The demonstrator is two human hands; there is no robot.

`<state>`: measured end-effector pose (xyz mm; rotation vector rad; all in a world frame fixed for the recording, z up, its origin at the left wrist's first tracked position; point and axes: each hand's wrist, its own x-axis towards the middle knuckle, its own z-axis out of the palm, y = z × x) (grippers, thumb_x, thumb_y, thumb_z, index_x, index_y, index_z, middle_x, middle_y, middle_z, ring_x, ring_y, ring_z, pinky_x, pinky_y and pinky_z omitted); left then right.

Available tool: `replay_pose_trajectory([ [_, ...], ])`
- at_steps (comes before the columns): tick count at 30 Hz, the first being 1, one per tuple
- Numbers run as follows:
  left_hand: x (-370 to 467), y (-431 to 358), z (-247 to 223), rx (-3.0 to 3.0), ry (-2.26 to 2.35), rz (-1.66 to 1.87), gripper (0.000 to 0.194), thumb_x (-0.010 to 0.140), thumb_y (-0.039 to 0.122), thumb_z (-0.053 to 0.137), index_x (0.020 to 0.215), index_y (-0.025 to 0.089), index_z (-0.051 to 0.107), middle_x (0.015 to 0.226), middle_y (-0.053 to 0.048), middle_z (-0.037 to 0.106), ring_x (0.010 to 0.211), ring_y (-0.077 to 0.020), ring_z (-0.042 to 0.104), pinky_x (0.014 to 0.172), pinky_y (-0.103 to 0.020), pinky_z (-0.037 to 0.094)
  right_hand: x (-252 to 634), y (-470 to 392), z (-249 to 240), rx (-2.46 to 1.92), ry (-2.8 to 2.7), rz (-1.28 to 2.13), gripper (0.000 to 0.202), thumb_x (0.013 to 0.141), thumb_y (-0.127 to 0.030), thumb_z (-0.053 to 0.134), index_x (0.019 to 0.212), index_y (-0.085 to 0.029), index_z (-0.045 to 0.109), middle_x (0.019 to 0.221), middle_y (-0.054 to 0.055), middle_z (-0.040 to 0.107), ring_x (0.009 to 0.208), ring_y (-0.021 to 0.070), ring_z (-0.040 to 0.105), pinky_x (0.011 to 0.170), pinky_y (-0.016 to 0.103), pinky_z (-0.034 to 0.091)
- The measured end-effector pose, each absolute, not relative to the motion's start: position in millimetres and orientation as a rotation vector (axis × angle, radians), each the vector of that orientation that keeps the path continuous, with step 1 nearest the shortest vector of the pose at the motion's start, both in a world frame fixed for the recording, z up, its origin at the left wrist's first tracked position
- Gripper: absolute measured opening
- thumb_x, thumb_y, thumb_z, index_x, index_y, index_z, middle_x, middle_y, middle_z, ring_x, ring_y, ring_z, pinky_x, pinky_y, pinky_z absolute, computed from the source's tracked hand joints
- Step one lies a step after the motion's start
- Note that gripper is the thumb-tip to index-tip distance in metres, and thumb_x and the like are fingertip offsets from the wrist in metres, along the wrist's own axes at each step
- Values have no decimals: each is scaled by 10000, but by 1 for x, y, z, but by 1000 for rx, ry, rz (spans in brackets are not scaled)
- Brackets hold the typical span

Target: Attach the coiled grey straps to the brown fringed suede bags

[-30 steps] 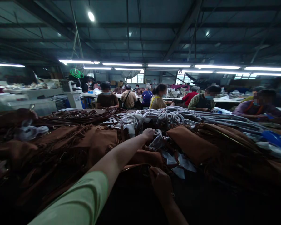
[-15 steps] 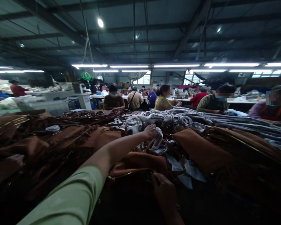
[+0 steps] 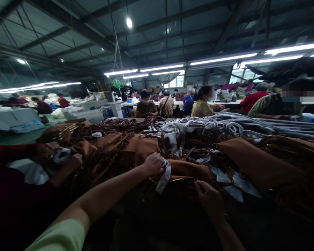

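My left hand is closed on a plastic-wrapped coil, whose loose end hangs down beside the open edge of a brown bag. At the right end of that bag's zipper edge, my right hand pinches the edge between thumb and fingers. The bag lies in front of me with its gold zipper showing; its lower part is lost in the dark.
A co-worker's hands hold another wrapped coil at the left. More brown bags lie at the right. Wrapped straps are heaped behind, and clear plastic pieces lie right of my bag. People sit at tables beyond.
My left hand has come back from the strap heap to the bag's left side with a wrapped coil. My right hand stays at the bag's edge. The view has turned left, showing a co-worker's arms.
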<state>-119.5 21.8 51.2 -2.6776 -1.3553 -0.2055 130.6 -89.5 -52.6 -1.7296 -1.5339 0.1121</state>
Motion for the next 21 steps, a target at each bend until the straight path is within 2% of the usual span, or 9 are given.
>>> replay_pose_trajectory([
  [3, -130, 19, 63, -2852, -1104, -239, 468, 655, 288, 754, 1080, 160, 604, 1085, -127, 584, 1035, -287, 531, 917, -372, 412, 130, -91, -50, -1752, -1530, 108, 323, 871, -438, 463, 953, -239, 705, 1020, 43, 718, 915, 230, 672, 791, 334, 490],
  [7, -142, 9, 78, -3186, -442, -204, 511, 695, 117, 687, 1166, 297, 599, 1284, -42, 535, 1206, -234, 458, 1046, -336, 320, 129, -92, -49, -1713, -1541, 76, 335, 867, -442, 460, 942, -228, 707, 1026, 50, 717, 926, 226, 668, 797, 322, 487],
  [9, -143, 4, 75, -3259, -310, -267, 474, 722, 120, 658, 1153, 314, 622, 1298, -35, 537, 1217, -228, 455, 1064, -347, 307, 129, -93, -49, -1708, -1543, 74, 342, 867, -444, 457, 946, -225, 707, 1022, 54, 718, 931, 227, 667, 796, 321, 486],
  [12, -140, 7, 65, -3297, -294, -316, 436, 685, 175, 721, 1096, 314, 670, 1303, -47, 549, 1250, -270, 426, 1075, -387, 292, 129, -93, -49, -1731, -1532, 78, 332, 863, -440, 466, 949, -230, 707, 1025, 51, 718, 935, 227, 667, 795, 321, 484],
  [14, -136, 16, 59, -3346, -302, -270, 368, 668, 199, 750, 1012, 320, 704, 1243, -39, 602, 1245, -272, 436, 1078, -378, 283, 128, -93, -48, -1742, -1521, 87, 319, 862, -438, 474, 953, -238, 705, 1028, 41, 717, 935, 224, 667, 797, 322, 481],
  [17, -124, 29, 57, -3442, -399, -266, 174, 756, 226, 677, 904, 301, 727, 1093, -31, 676, 1148, -219, 519, 1049, -319, 308, 128, -93, -48, -1741, -1521, 91, 315, 864, -434, 476, 957, -236, 703, 1016, 39, 719, 929, 225, 668, 794, 325, 481],
  [19, -112, 35, 58, -3448, -594, -452, 118, 795, 277, 636, 865, 246, 726, 966, -48, 693, 1002, -202, 579, 957, -297, 377, 129, -93, -49, -1738, -1530, 90, 319, 868, -433, 472, 954, -232, 704, 1009, 45, 719, 921, 227, 669, 794, 326, 481],
  [21, -94, 38, 58, -3369, -817, -729, 220, 819, 366, 605, 870, 178, 708, 843, -59, 671, 824, -183, 589, 789, -278, 428, 129, -92, -49, -1736, -1533, 99, 324, 874, -437, 464, 953, -231, 703, 1011, 46, 718, 924, 225, 667, 804, 328, 480],
])
